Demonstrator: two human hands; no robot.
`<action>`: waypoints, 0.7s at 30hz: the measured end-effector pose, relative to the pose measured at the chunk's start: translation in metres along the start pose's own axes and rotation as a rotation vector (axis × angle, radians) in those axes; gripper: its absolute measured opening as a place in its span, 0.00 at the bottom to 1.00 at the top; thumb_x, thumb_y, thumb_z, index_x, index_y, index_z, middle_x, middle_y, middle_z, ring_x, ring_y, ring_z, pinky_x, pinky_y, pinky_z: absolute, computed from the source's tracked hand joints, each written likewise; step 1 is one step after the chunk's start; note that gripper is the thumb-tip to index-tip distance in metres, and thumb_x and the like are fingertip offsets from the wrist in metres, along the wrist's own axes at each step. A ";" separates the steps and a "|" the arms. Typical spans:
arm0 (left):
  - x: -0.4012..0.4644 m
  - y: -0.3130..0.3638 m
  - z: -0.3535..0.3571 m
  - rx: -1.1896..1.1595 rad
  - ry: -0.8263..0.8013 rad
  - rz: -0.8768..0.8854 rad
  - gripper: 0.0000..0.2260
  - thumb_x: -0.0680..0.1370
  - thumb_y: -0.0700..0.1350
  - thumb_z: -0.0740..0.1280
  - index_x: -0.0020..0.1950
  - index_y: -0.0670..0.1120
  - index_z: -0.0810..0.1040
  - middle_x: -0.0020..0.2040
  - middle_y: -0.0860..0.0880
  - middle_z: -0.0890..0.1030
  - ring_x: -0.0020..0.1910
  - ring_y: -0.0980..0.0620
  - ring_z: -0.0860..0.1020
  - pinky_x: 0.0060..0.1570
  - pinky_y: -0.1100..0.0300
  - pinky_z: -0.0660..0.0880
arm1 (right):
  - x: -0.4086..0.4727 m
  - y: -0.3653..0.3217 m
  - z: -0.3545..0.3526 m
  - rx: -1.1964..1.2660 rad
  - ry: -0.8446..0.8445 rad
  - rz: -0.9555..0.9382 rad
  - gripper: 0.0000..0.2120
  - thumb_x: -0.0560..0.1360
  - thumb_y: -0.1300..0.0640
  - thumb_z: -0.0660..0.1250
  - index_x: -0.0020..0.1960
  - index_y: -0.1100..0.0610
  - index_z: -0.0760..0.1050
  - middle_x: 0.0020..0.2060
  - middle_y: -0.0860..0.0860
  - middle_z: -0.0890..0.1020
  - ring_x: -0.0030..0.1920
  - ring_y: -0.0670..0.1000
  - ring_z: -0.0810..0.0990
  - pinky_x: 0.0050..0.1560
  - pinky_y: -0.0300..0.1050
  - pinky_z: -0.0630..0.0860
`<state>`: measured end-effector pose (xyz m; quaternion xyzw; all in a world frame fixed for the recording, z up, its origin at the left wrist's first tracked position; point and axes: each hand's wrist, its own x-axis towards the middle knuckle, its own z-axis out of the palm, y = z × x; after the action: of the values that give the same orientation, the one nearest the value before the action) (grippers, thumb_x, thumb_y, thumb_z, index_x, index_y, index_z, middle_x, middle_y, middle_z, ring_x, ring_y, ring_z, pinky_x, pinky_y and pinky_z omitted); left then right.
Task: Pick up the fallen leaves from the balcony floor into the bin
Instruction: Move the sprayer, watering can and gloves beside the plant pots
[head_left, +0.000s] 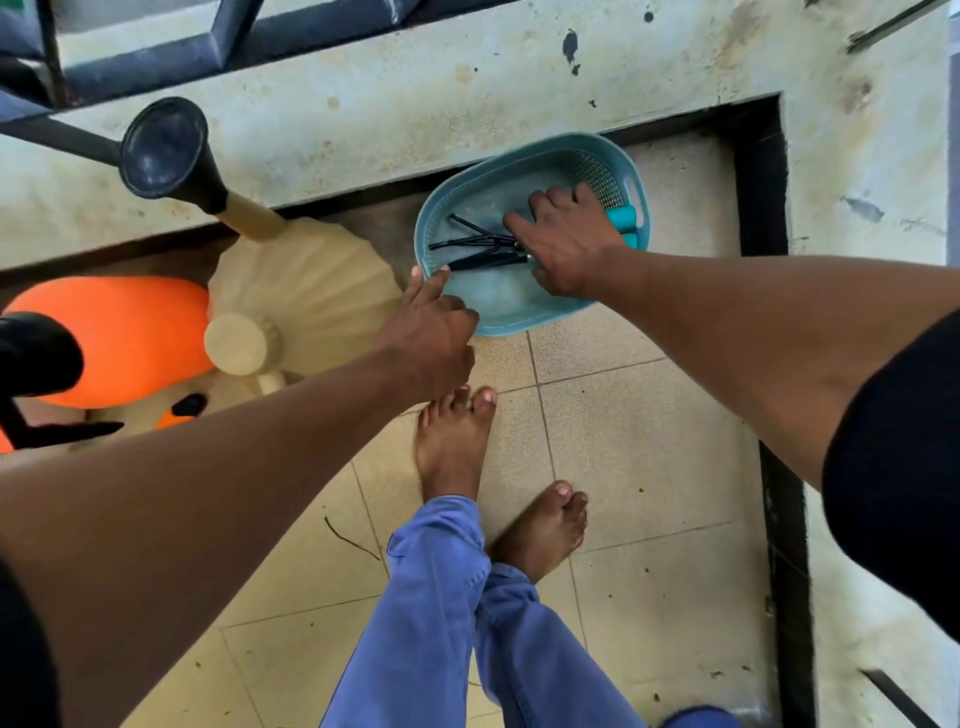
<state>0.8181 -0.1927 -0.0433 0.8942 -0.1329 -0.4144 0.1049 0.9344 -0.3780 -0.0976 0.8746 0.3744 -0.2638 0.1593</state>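
The tiled floor fills the lower middle of the frame, bounded above by a stained concrete ledge running from left to upper right. At left stands a cream watering can, its long spout slanting up-left to a black rose; it is cut partly by the left arm. An orange vessel sits at the left edge, half hidden and hard to identify.

The bin, a teal perforated basket, rests on the floor against the ledge in the upper middle, its long axis tilted from lower left to upper right. Inside lie black-pronged garden tools with teal handles, pointing left.

The right hand reaches into the bin, fingers spread loosely over the tools; whether its grip holds anything cannot be told. The left hand is at the bin's near-left rim, forefinger extended onto the edge, other fingers curled.

Two bare feet and blue trousers occupy the lower middle. A thin dark twig lies on the tiles at lower left of the feet. No leaf can be made out clearly.
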 end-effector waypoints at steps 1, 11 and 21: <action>0.000 0.001 -0.002 0.003 -0.011 -0.005 0.22 0.80 0.50 0.65 0.72 0.44 0.74 0.73 0.44 0.74 0.82 0.40 0.49 0.77 0.44 0.36 | 0.000 -0.001 0.001 0.003 0.001 0.012 0.32 0.72 0.47 0.71 0.70 0.52 0.60 0.62 0.61 0.74 0.62 0.62 0.73 0.60 0.61 0.68; -0.021 0.028 -0.046 -0.040 -0.007 -0.080 0.25 0.81 0.50 0.64 0.78 0.48 0.68 0.77 0.45 0.69 0.80 0.42 0.57 0.80 0.43 0.51 | -0.046 -0.004 -0.041 0.143 -0.020 0.122 0.45 0.66 0.57 0.75 0.77 0.55 0.56 0.67 0.61 0.70 0.67 0.62 0.70 0.68 0.63 0.67; -0.155 0.096 -0.103 -0.471 0.045 -0.282 0.24 0.81 0.49 0.65 0.76 0.46 0.70 0.73 0.45 0.73 0.73 0.44 0.70 0.68 0.54 0.69 | -0.179 -0.040 -0.158 0.461 -0.311 0.140 0.28 0.76 0.49 0.68 0.72 0.57 0.65 0.67 0.59 0.73 0.66 0.61 0.73 0.61 0.55 0.74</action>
<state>0.7863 -0.2250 0.1609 0.8637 0.0951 -0.4247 0.2542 0.8547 -0.3785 0.1311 0.8605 0.2143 -0.4612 0.0298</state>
